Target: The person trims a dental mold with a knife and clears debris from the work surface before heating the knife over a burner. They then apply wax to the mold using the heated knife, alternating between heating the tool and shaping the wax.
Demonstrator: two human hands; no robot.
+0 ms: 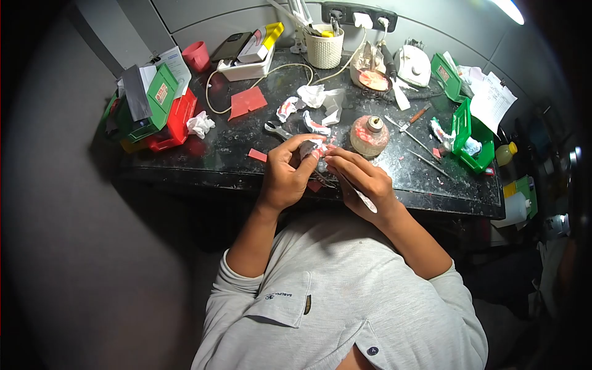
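Note:
Above the front of the bench, my left hand (283, 177) is closed around a small white dental cast (312, 147) with pink wax on it. My fingers cover much of the cast. My right hand (368, 177) grips a slim carving tool (365, 200), its pale, broad end pointing down toward my body. The tool's other end is hidden by my fingers, close to the cast. Just beyond my right hand stands a glass spirit burner (369, 137), smeared with pink. A pink wax strip (258, 155) lies left of my left hand.
A pink wax sheet (248, 102) and crumpled white paper (311, 95) lie behind my hands. On the right are a wooden-handled wax knife (415, 117), a thin metal tool (430, 163) and a green box (472, 157). A red box (176, 126) sits left; a utensil cup (324, 50) stands behind.

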